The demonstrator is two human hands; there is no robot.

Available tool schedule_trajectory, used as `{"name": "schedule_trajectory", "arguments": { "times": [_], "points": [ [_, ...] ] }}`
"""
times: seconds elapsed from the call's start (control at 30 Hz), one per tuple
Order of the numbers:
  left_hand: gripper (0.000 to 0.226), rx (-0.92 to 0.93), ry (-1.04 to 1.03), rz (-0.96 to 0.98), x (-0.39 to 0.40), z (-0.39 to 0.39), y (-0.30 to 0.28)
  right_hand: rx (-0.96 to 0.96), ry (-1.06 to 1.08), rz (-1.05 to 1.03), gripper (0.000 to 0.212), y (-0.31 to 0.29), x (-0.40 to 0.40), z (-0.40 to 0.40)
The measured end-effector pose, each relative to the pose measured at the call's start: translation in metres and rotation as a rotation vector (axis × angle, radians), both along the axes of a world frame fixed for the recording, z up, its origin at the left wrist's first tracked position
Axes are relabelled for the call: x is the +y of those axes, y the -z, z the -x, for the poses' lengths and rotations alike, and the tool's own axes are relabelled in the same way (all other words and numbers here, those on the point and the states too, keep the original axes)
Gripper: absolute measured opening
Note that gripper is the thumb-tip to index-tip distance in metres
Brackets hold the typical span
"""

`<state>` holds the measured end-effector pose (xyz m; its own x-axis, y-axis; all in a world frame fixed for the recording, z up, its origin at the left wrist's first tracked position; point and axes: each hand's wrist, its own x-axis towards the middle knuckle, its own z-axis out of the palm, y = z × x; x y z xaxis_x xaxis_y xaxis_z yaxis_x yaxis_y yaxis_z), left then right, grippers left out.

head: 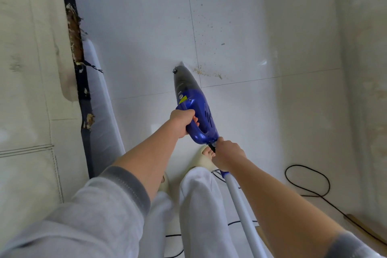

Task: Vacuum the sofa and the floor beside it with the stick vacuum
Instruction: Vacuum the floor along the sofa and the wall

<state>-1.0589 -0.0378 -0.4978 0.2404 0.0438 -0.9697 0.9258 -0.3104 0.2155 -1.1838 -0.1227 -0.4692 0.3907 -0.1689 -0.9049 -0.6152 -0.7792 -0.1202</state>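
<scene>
A blue stick vacuum [199,109] points down at the white tiled floor [146,27], its dark nozzle tip close to a patch of brown crumbs [207,72]. My left hand [183,121] grips the vacuum's blue loop handle. My right hand [228,155] holds the top of the grey extension pole [240,203] where it meets the vacuum's rear end. The cream sofa [27,69] runs along the left edge, with a torn, frayed dark base strip [75,35].
Fine debris is scattered over the tiles [201,19] beyond the nozzle. A black power cord [307,182] loops on the floor at the right and trails behind my legs. My slippered feet [206,156] stand just under the vacuum. A pale wall [364,69] rises on the right.
</scene>
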Motion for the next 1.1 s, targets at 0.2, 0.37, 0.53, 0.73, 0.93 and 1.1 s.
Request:
{"name": "schedule_trajectory", "arguments": {
  "times": [0.2, 0.37, 0.53, 0.73, 0.93, 1.1],
  "points": [
    [0.015, -0.001, 0.055, -0.005, -0.02, 0.012, -0.009, 0.02, 0.041, -0.006, 0.032, -0.013, -0.012, 0.014],
    [0.018, -0.006, 0.121, -0.013, -0.029, 0.026, -0.012, 0.053, 0.086, -0.012, 0.035, -0.018, -0.014, 0.031],
    [0.033, 0.004, 0.169, -0.005, -0.032, 0.039, -0.009, 0.059, 0.139, 0.007, 0.036, -0.018, -0.01, 0.046],
    [0.02, 0.002, 0.268, 0.002, -0.039, 0.048, -0.007, 0.041, 0.22, 0.021, 0.035, -0.019, -0.002, 0.061],
    [0.009, -0.008, 0.357, -0.008, -0.043, 0.052, -0.004, 0.055, 0.28, 0.01, 0.034, -0.018, 0.0, 0.069],
    [0.008, -0.003, 0.44, 0.002, -0.05, 0.057, -0.006, 0.055, 0.35, 0.005, 0.034, -0.021, 0.001, 0.076]
  ]
}}
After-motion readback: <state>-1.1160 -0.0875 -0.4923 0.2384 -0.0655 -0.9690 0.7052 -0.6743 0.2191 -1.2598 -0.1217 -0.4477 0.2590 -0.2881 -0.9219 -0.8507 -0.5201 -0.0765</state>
